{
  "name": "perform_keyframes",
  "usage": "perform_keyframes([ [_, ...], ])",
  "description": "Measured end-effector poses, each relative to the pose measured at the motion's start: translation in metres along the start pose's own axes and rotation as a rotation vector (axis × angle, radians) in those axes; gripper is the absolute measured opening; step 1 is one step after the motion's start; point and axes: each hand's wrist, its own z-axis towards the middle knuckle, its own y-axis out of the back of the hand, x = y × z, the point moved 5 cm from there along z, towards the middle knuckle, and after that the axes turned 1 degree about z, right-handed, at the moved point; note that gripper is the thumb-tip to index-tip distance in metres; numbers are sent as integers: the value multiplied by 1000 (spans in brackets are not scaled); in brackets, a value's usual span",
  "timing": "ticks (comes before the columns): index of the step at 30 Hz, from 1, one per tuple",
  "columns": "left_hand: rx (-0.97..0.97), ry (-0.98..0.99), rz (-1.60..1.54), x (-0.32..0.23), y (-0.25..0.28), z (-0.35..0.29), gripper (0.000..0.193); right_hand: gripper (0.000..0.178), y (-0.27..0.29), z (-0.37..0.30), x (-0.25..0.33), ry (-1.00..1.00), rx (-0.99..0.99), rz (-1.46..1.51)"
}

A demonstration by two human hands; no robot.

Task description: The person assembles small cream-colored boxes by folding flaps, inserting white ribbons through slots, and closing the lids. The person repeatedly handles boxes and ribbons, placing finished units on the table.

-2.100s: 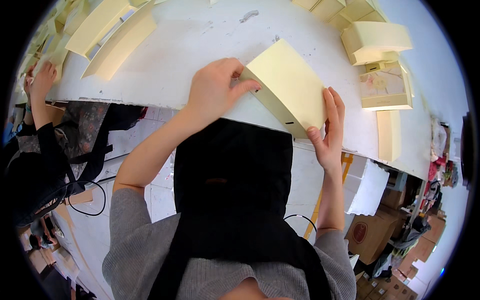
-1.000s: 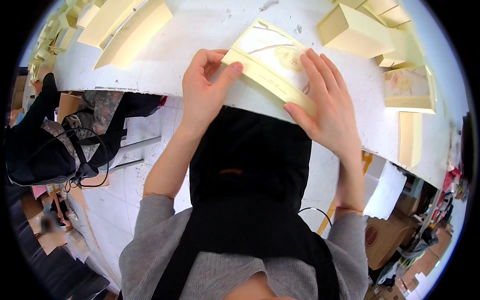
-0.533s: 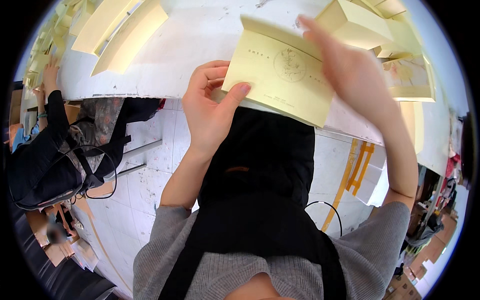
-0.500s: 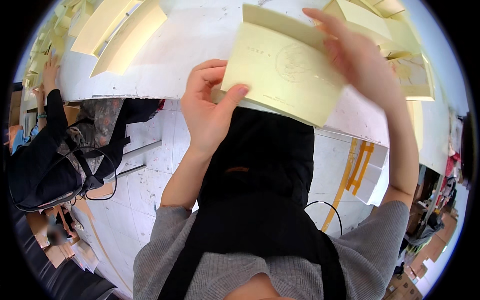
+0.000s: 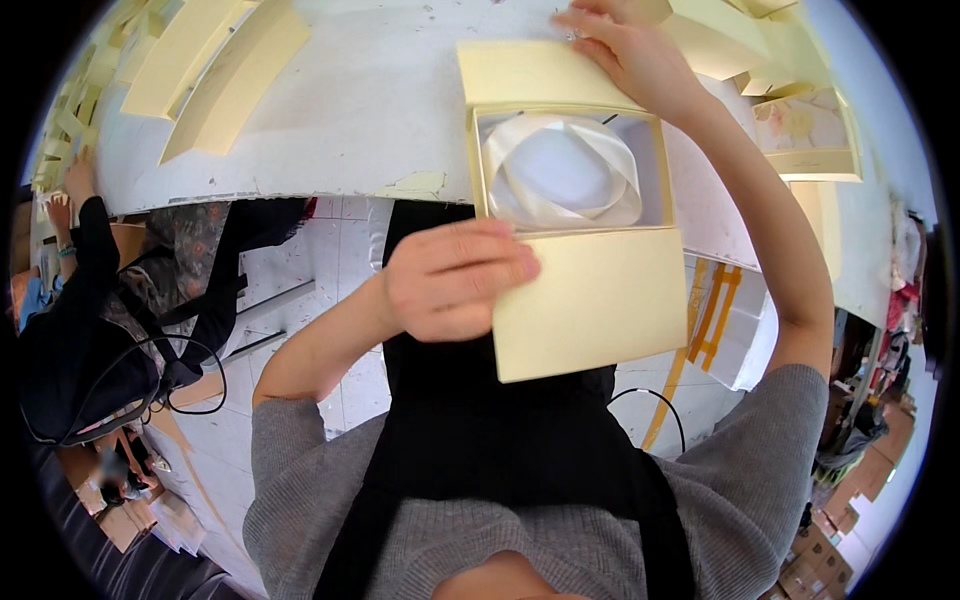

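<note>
A cream cardboard box (image 5: 472, 160) lies open at the table's near edge, its front panel (image 5: 600, 310) folded down toward me and a back flap (image 5: 535, 75) standing away. Inside, a loop of glossy off-white ribbon (image 5: 625, 185) curls around a pale, smooth middle. My left hand (image 5: 460, 278) grips the box at its front left corner, fingers laid over the panel and thumb hidden. Just beyond the back flap, my right hand (image 5: 635, 55) reaches over the table with its fingers drawn together; whatever they pinch is too small to name.
Cream folded card pieces (image 5: 235, 85) stand at the far left of the white table (image 5: 360, 110). More cream boxes (image 5: 805, 135) are at the right, one with a floral picture. On the left, a co-worker's arm (image 5: 95, 240) reaches to the table. An orange-yellow rack (image 5: 715, 315) stands below.
The box's printed front panel has swung down toward me, showing the ribbon inside. My left hand has shifted lower onto that panel, and my right hand has moved farther away and left.
</note>
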Motion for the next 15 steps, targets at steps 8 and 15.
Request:
perform_keyframes([
  [8,3,175,-66,19,11,15,19,17,8,-6,86,599,-203,-281],
  [15,-492,1017,-496,75,61,64,29,19,62,5,113,475,-414,-37],
])
